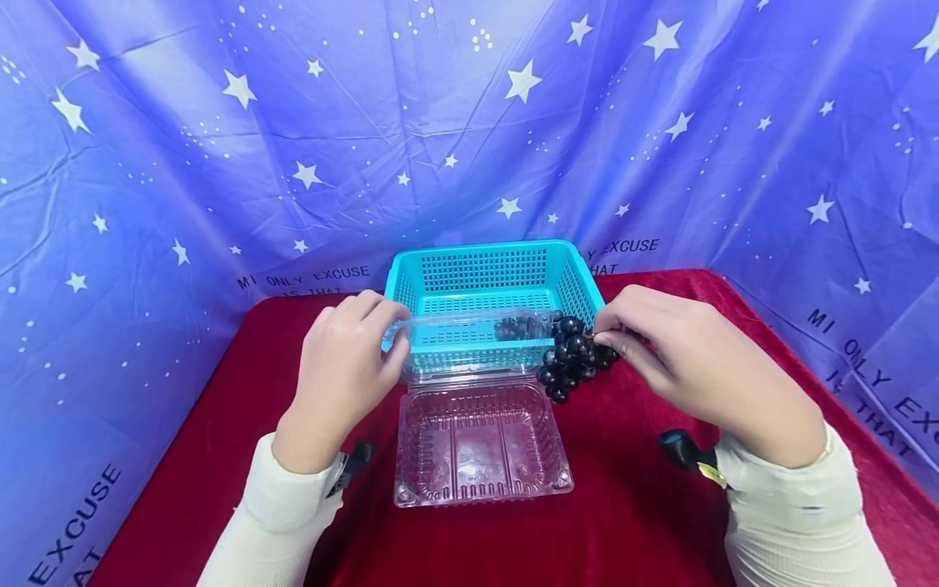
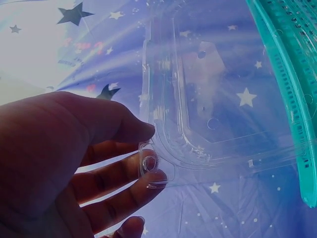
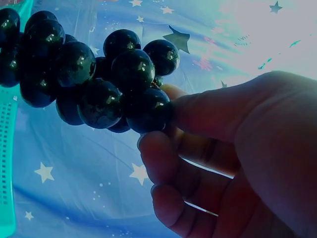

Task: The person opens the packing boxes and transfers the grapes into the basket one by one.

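At its left corner, the raised lid of a clear plastic clamshell box is pinched between the thumb and fingers of my left hand. The box's lower half lies open on the cloth, with nothing inside. My right hand pinches a bunch of dark grapes at its stem end, and the bunch hangs beside the lid's right end. In the right wrist view the round, glossy grapes reach left from the fingertips. More dark grapes show through the clear lid.
Behind the box stands a turquoise perforated basket, its front partly seen through the lid. A red velvet cloth covers the table. Blue star-printed curtain hangs close around the back and sides.
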The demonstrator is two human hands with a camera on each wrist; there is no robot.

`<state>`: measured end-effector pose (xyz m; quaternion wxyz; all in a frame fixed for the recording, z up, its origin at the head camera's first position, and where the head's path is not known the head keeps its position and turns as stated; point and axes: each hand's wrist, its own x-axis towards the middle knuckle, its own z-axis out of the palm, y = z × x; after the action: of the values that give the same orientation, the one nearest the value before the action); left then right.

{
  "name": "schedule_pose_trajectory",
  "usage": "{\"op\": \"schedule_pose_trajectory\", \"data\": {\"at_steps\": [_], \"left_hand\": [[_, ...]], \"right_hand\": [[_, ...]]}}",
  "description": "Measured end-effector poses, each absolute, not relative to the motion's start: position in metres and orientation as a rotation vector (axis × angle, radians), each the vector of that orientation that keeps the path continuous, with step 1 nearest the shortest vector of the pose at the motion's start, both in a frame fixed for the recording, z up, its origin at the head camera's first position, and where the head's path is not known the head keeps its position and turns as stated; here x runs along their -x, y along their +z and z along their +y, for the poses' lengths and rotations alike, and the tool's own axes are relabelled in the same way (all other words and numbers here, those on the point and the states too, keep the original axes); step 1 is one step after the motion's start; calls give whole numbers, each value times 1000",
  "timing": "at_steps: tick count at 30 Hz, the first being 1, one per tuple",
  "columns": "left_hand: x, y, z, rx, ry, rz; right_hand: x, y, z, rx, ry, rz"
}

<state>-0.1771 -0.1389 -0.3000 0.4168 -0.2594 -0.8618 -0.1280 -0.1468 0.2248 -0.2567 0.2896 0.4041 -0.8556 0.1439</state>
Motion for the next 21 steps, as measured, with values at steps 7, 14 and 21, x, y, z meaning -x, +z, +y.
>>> {"op": "schedule_pose_trajectory", "data": {"at_steps": [7,14,21], "left_hand": [[176,-299,-138,651,-333,-2163],[176,-298,-138,650,-327,-2169],[176,-299,-138,655,-330,-2162]], "right_hand": [[146,-253,230,-1066,387,-2264],[146,-251,236,-1044,398,-2241],[150,-251,241,-1011,384,-2240]]}}
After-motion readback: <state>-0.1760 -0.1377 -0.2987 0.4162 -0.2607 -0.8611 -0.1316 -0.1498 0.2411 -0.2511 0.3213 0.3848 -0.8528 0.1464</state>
